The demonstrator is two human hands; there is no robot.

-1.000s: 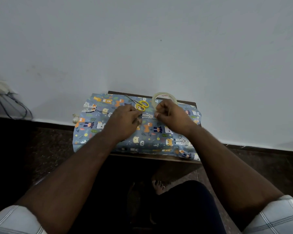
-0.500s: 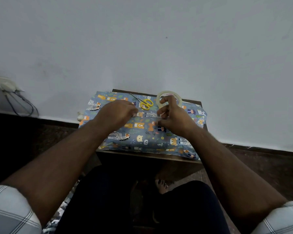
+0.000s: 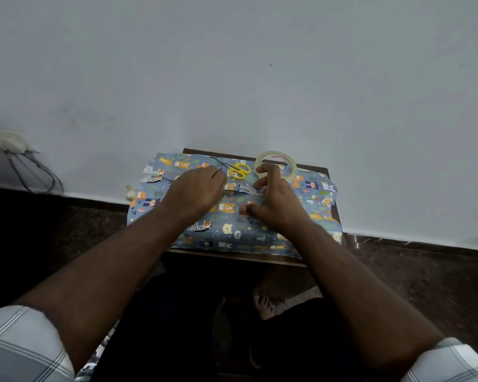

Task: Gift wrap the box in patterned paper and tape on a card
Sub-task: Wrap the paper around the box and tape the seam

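A white wall (image 3: 260, 78) is seen behind a small wooden tabletop (image 3: 232, 256), over which the patterned paper (image 3: 232, 230) is draped, blue with cartoon animals; the box is taken to lie beneath it, hidden. At the far edge a tape roll (image 3: 293, 165) is stood beside yellow scissors (image 3: 239, 171). No card can be made out.

The seam could spring open if pressure is lifted before tape is laid, since the paper overhangs the tabletop loosely on both sides. The upright roll might be nudged and rolled off by the right hand.

The left hand (image 3: 196, 193) is curled, its fingertips pressed or pinched at the paper's central overlap; which cannot be told. The right hand (image 3: 276, 202) is spread, fingers resting on the paper just right of that seam, thumb (image 3: 247, 209) pressed near.
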